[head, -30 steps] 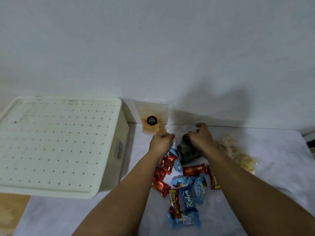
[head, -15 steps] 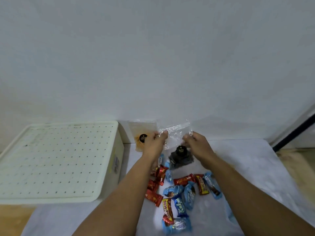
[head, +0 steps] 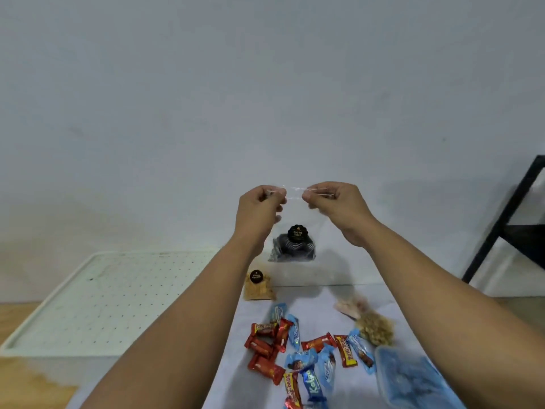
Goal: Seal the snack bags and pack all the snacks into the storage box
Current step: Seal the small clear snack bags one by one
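Clear plastic bag [head: 295,240], held up in the air in front of the wall [head: 265,84], above the counter [head: 309,305]. Contents: dark striped snacks at the bottom, under a round black sticker. Left hand [head: 261,206] and right hand [head: 333,203] each pinch the top edge of the bag between thumb and curled fingers; the two hands are close together, a short span of the edge showing between them.

Box [head: 97,302]: pale, with its dotted lid on, at the left of the counter, partly behind the left forearm.

Second bag [head: 259,286]: clear, with golden crumbly snacks and a black sticker, standing against the wall just right of the box.

Loose wrapped candies [head: 306,355]: red, blue and yellow-red wrappers, scattered on the white counter cover between the forearms.

Bag of pale puffed snacks [head: 374,330]: lying to the right of the candies, near the right forearm.

Blue-tinted tub [head: 413,379]: at the lower right, just beside the candies.

Black frame [head: 507,219]: at the far right, by the wall.
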